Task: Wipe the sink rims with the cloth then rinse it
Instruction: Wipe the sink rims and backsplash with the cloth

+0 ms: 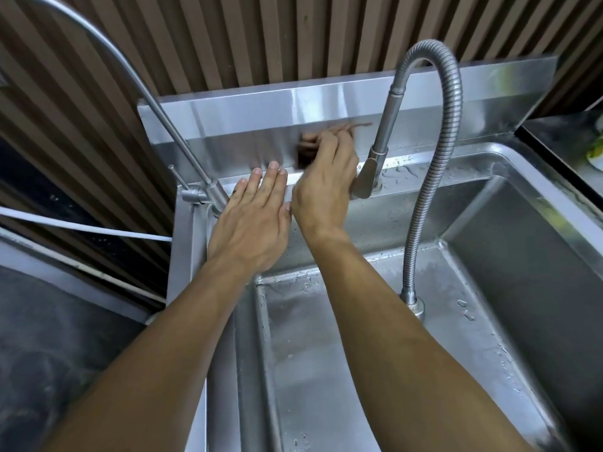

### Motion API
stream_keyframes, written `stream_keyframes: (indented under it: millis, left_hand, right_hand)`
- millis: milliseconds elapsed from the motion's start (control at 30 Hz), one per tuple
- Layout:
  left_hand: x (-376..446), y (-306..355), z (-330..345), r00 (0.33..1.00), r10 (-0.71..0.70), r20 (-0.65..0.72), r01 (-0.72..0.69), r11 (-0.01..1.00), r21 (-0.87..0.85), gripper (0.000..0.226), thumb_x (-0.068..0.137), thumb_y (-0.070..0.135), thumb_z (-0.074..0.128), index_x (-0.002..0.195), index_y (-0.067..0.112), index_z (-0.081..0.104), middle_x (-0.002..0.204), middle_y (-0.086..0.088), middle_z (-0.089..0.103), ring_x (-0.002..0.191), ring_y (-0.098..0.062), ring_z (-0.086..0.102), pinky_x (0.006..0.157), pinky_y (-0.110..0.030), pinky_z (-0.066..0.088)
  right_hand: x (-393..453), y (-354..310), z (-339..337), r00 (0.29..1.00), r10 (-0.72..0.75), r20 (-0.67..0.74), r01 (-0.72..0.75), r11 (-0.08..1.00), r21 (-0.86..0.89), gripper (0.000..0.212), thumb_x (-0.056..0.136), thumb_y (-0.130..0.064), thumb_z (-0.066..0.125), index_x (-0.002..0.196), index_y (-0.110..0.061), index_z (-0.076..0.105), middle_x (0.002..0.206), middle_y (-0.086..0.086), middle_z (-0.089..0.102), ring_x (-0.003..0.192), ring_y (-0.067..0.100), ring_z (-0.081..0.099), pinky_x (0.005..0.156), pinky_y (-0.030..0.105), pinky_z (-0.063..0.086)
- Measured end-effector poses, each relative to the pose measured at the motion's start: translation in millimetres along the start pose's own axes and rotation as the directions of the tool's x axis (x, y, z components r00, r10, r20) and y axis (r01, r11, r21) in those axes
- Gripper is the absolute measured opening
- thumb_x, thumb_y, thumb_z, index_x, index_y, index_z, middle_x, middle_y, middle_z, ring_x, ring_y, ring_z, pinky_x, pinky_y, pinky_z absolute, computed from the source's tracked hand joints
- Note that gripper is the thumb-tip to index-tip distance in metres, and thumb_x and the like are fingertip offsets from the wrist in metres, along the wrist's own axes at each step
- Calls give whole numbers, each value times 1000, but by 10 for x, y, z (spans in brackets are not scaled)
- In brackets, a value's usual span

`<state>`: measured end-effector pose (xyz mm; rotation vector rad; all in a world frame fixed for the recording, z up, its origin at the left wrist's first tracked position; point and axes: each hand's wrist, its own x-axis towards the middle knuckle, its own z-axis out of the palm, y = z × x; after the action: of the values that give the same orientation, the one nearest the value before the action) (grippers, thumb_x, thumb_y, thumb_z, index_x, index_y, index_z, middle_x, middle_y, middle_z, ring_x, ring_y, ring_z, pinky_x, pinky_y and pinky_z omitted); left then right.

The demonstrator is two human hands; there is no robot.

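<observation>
The left hand (253, 220) lies flat with straight fingers on the back rim (408, 161) of the steel sink (489, 256), beside the slim tap (195, 187). The right hand (323, 187) reaches to the splashback (261, 125), fingers curled; whether it holds the cloth cannot be told, since only a dark blur shows there.

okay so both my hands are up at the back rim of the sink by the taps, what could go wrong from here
1. No cloth shows: the left hand lies flat and bare on the back rim, so the wipe may not be cleaning anything.
2. The right hand is beside the flexible-hose tap; a sideways swipe could knock it.
3. Droplets sit on the rim and in the basin, so a leaning palm might slip.
</observation>
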<state>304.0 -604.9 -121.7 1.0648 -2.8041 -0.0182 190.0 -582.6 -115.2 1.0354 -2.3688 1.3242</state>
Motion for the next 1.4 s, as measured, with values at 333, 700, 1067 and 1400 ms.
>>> stream_keyframes:
  millis: [333,700,1067,1400]
  left_hand:
    - [-4,8,-44,1000,-7,18,7,1000,-18,60,109,40,6,163,18,-3,171,2,-9,159,-17,-7,125,-32,-9]
    - [-14,-25,-23,999,32,16,-32,999,-2,64,105,41,1,165,18,3,172,0,-1,159,-18,-2,127,-33,-5]
    - [-12,-17,-22,999,31,30,-31,999,23,65,103,43,-1,164,19,-1,172,1,-2,159,-18,-3,128,-35,-4]
    - [-34,12,-49,999,20,43,-20,1000,12,59,110,39,10,164,18,0,172,1,-1,159,-18,-2,130,-38,1]
  right_hand:
    - [-415,235,-426,857,-191,478,344,903,-257,55,101,-30,26,145,-5,48,145,16,51,137,38,44,120,47,31]
    - [-337,87,-558,765,83,639,223,897,-382,69,107,-35,23,163,-1,2,172,19,-1,159,36,-4,128,46,3]
    - [-357,439,-473,817,-231,527,391,895,-213,53,110,-24,41,157,-3,32,163,20,34,152,39,28,123,48,28]
    - [-184,602,-509,700,-408,586,533,845,-49,59,107,-5,37,163,-6,19,172,14,15,160,32,6,129,40,1]
